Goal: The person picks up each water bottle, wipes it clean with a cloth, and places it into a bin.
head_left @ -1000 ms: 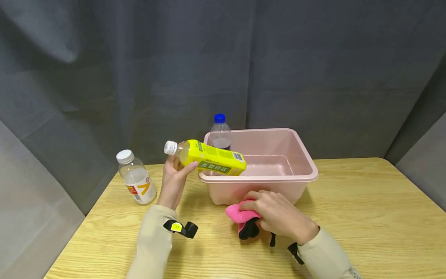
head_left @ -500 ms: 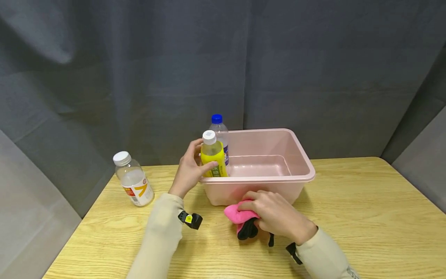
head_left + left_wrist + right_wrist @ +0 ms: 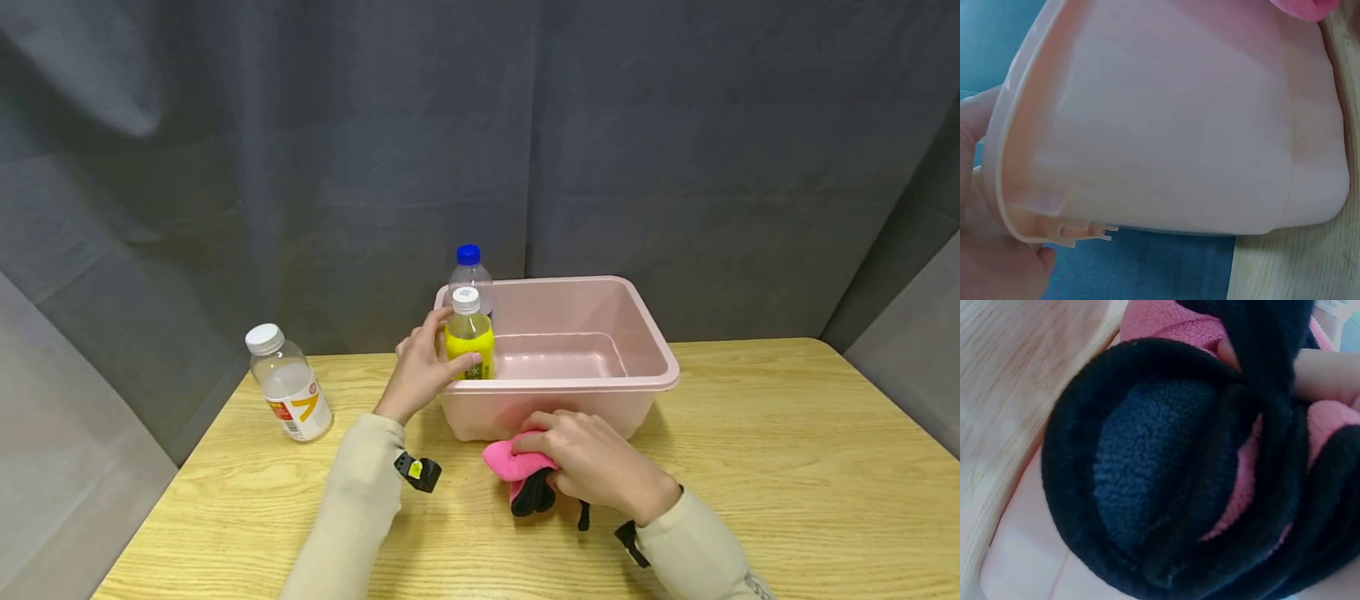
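My left hand (image 3: 423, 367) grips a yellow-labelled drink bottle (image 3: 469, 343) with a white cap, thumb in front and fingers behind. The bottle stands nearly upright inside the left end of a pink plastic bin (image 3: 555, 385), its lower part hidden by the front wall. Just behind it is a clear bottle with a blue cap (image 3: 468, 255). In front of the bin, my right hand (image 3: 592, 458) holds a bunched pink and black cloth (image 3: 517, 460). The right wrist view shows the cloth's thick black edging (image 3: 1066, 469) and fuzzy dark inside close up.
A clear bottle with a white cap and white-orange label (image 3: 292, 392) stands on the wooden table (image 3: 787, 467), left of the bin. Dark grey curtain (image 3: 360, 167) hangs behind the table. Grey panels stand at both sides.
My left hand has moved right and turned the yellow bottle from lying across the bin's rim to nearly upright, then lower inside the bin. The right hand stays on the cloth.
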Available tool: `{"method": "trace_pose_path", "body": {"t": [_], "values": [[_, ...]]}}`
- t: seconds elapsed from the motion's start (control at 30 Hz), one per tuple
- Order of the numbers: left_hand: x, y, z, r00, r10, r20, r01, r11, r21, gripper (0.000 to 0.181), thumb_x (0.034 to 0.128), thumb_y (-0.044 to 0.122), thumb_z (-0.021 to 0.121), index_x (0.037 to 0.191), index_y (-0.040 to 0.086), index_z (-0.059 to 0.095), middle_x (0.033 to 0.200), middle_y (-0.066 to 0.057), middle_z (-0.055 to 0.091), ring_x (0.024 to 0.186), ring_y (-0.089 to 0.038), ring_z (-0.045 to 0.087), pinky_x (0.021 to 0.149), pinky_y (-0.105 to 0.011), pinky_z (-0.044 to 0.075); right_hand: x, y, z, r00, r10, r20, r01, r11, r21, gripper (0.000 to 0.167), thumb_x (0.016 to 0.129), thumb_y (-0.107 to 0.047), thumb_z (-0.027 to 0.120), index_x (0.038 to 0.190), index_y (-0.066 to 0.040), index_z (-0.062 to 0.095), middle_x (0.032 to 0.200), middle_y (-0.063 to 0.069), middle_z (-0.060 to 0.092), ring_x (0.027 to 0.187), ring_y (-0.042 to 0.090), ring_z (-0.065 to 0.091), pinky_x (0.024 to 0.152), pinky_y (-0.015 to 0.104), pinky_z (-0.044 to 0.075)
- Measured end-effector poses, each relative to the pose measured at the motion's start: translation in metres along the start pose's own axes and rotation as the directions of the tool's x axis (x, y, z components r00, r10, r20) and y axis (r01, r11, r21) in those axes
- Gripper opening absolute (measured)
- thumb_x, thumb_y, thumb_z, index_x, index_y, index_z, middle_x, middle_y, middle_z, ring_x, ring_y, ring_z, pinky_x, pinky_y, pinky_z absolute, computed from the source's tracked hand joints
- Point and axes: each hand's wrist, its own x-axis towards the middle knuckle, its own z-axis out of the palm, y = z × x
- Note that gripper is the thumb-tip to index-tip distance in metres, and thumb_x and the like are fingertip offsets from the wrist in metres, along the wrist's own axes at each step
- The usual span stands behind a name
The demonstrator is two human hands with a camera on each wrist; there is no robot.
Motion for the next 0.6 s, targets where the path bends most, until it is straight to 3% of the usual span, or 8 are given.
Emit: {"method": "trace_pose_path", "body": {"t": [0.4, 0.6], "values": [[-0.0028, -0.0017, -0.0006, 0.999, -0.019, 0.048, 0.018, 1.000, 0.015, 0.075, 0.0877, 0.021, 0.080, 0.150, 0.002, 0.042, 0.144, -0.020, 0.054, 0.130, -0.040, 0.044, 0.112, -0.055, 0.017, -0.0018, 0.0005, -0.0016, 1.000, 0.005, 0.007, -0.005, 1.000, 0.018, 0.051, 0.062, 0.008, 0.084, 0.107, -0.016, 0.077, 0.101, 0.000, 0.066, 0.089, 0.020, 0.065, 0.079, 0.041, 0.057], [-0.0058, -0.0037, -0.0042, 0.999, -0.009, 0.039, 0.008, 1.000, 0.016, 0.075, 0.0876, 0.021, 0.079, 0.150, 0.003, 0.041, 0.144, -0.022, 0.053, 0.130, -0.041, 0.044, 0.112, -0.055, 0.017, 0.0008, 0.0016, -0.0024, 1.000, 0.002, 0.006, -0.002, 1.000, 0.018, 0.050, 0.064, 0.008, 0.082, 0.107, -0.016, 0.078, 0.101, 0.000, 0.067, 0.089, 0.020, 0.065, 0.080, 0.041, 0.057]]}}
